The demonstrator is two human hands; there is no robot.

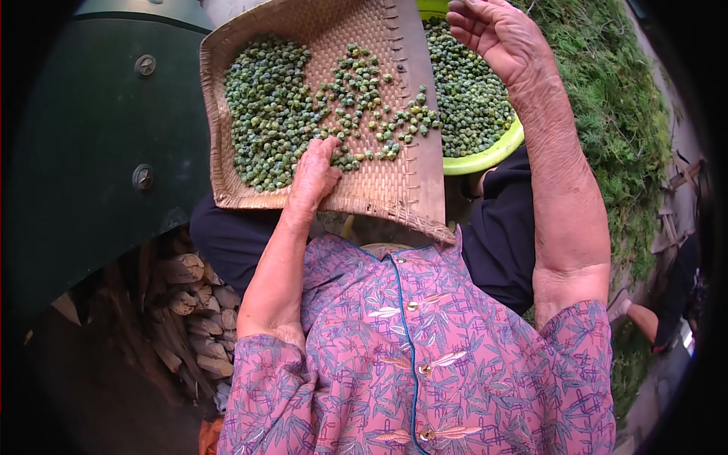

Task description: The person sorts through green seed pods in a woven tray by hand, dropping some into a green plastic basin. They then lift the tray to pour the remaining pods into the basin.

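Across my lap lies a woven winnowing basket (371,184) with a flat wooden lip on its right side. Many small round green cones (265,114) are heaped in its left part, and looser ones are scattered toward the lip. My left hand (313,173) rests palm down at the heap's near edge, fingertips touching the cones, thumb apart from the fingers. Raised above the far right is my right hand (502,39), its fingers loosely bent and nothing visible in them. Beneath it, a yellow-green basin (491,158) holds many more such cones, partly hidden by the basket's lip.
Cut green feathery branches (607,98) are piled on the ground at right. To the left stands a dark green metal body (91,152) with round bolts. Split firewood (201,303) is stacked below it. Part of another person's leg (643,320) shows at the far right.
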